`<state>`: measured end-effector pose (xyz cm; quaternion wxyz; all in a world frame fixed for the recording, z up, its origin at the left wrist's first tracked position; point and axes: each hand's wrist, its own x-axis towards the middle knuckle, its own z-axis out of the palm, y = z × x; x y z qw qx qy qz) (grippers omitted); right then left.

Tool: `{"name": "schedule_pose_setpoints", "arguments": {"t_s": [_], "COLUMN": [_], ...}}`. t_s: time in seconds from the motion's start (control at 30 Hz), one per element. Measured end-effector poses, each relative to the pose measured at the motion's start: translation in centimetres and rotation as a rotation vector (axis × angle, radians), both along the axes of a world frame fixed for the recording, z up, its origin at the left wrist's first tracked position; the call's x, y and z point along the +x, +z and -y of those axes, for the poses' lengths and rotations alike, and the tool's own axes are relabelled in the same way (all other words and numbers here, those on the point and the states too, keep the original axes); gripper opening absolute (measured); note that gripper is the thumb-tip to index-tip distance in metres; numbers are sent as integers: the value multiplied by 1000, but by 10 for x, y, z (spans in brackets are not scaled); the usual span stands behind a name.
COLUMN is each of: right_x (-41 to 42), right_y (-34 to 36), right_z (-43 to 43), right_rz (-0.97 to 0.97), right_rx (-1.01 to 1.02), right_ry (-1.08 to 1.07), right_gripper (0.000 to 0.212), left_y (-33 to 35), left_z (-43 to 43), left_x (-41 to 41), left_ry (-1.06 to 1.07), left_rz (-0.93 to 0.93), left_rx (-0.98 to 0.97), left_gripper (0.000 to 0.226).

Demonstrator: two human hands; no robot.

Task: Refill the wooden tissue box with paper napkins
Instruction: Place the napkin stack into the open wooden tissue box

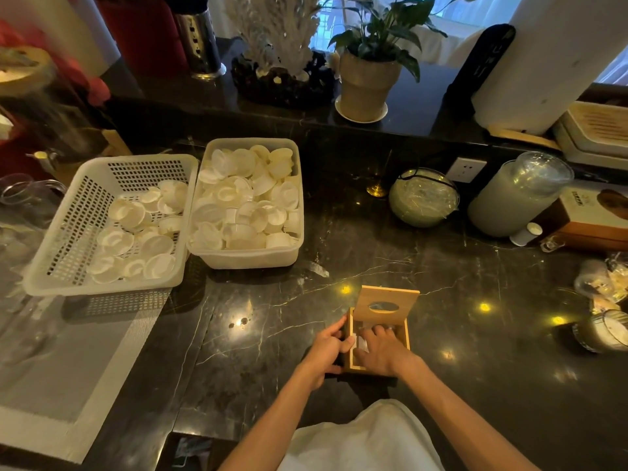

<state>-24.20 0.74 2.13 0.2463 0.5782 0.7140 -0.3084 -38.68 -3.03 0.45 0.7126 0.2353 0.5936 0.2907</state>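
The wooden tissue box (405, 334) stands on the dark marble counter near its front edge. Its hinged lid (387, 299), with an oval slot, is tipped up and back. My left hand (324, 351) grips the box's left wall, thumb over the rim. My right hand (382, 350) reaches down into the box, fingers spread and pressing inside. A small white piece of napkin (361, 344) shows between the two hands at the left rim. What lies under the right hand is hidden.
A white perforated basket (61, 239) and a white tub (244, 261), both full of small white dishes, stand at the back left. Glass jars (423, 198), a box and a candle jar (601, 331) crowd the right side. A potted plant (367, 83) stands on the raised ledge.
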Motion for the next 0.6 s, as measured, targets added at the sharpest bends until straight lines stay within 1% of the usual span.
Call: {"name": "schedule_pose_setpoints", "arguments": {"t_s": [0.13, 0.2, 0.23, 0.27, 0.33, 0.37, 0.4, 0.43, 0.47, 0.5, 0.53, 0.57, 0.6], "right_x": [3, 10, 14, 19, 30, 36, 42, 46, 48, 50, 53, 54, 54], "right_y": [3, 11, 16, 23, 34, 34, 34, 30, 28, 23, 20, 18, 17], "right_z": [-1, 2, 5, 11, 25, 33, 40, 45, 49, 52, 54, 54, 53], "right_rz": [-36, -124, -178, -223, -211, -188, -204, -287, -455, -662, -828, -920, -970], "right_rx": [-48, -76, -59, 10, 307, 438, 496, 447, 328, 199, 124, 91, 61], "right_ry": [-15, -80, -124, -167, -196, -204, -234, -308, -407, -514, -598, -649, -683], "right_gripper": [66, 61, 56, 51, 41, 41, 47, 57, 69, 78, 83, 85, 85], "left_y": [1, 1, 2, 3, 6, 7, 8, 8, 9, 9, 9, 9, 8], "left_z": [0, 1, 1, 1, 0, 0, 1, 2, 3, 3, 3, 3, 2], "left_x": [1, 1, 1, 2, 3, 5, 6, 8, 9, 11, 13, 14, 14], "left_ry": [-3, -16, -20, -21, -20, -21, -23, -28, -32, -31, -25, -17, -8], "left_rz": [-8, -26, -28, -24, -28, -34, -40, -51, -62, -73, -80, -84, -89], "left_rx": [-5, -8, -7, -7, -8, -8, -9, -7, -1, 7, 12, 18, 19], "left_gripper": [60, 60, 60, 60, 59, 59, 58, 57, 56, 56, 55, 54, 53]}}
